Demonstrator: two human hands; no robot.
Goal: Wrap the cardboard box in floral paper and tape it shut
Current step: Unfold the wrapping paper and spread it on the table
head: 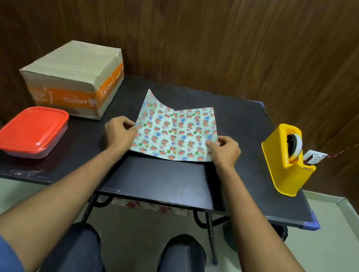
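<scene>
A sheet of floral paper (174,130) lies in the middle of the black table (166,185), creased down its centre, its far corners lifted. My left hand (120,131) pinches its left edge. My right hand (224,149) pinches its right edge. The cardboard box (72,79), brown with orange printed tape, stands at the far left corner of the table, apart from both hands. A yellow tape dispenser (287,160) with a roll of tape sits at the right edge.
A plastic container with a red lid (31,131) sits at the near left of the table. A wooden wall stands close behind the table. My knees are under the front edge. More floral paper shows below the table top.
</scene>
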